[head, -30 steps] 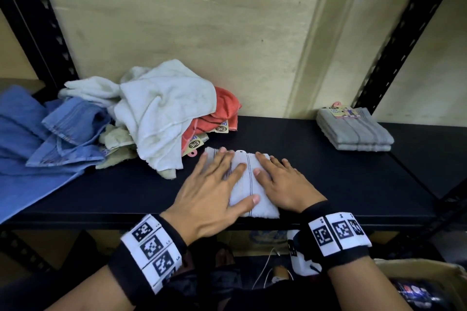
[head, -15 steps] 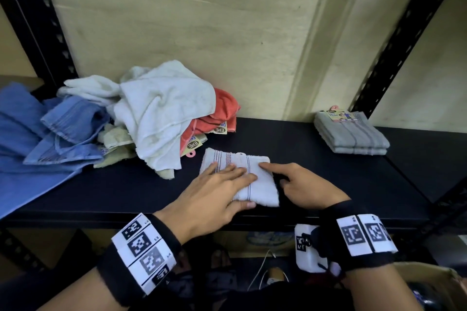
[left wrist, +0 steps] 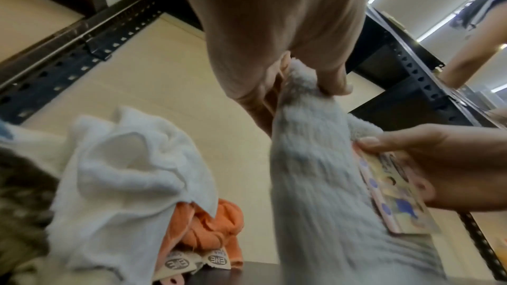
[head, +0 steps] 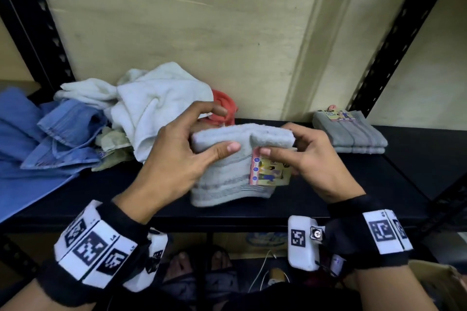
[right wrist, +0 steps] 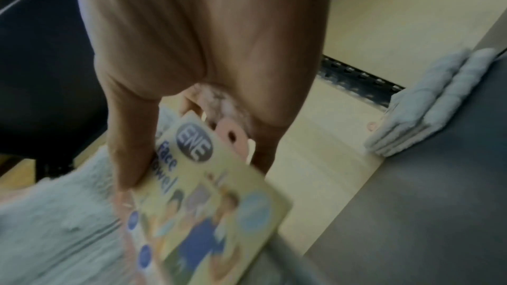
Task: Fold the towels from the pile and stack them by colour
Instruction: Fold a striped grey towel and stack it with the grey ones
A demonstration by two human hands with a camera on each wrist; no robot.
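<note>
A folded grey towel (head: 227, 174) with a colourful card label (head: 269, 171) hangs upright above the black shelf (head: 328, 199), held by both hands. My left hand (head: 182, 149) pinches its top left edge between thumb and fingers; the left wrist view shows the same towel (left wrist: 323, 181) under the thumb. My right hand (head: 305, 156) grips the top right edge, thumb on the label (right wrist: 208, 203). A stack of folded grey towels (head: 350, 135) lies at the shelf's back right. The unfolded pile at left holds a white towel (head: 156, 106) over orange towels (head: 225, 103).
Blue cloths (head: 50, 134) spread over the shelf's left end. Black slotted uprights (head: 394, 40) stand at both sides against a cream wall. Below the shelf edge I see feet in sandals (head: 199, 265) and cables. Bare shelf lies between the held towel and the grey stack.
The folded towel lay flat on the shelf under both hands; now both hands have lifted it upright by its top edge, label side facing me.
</note>
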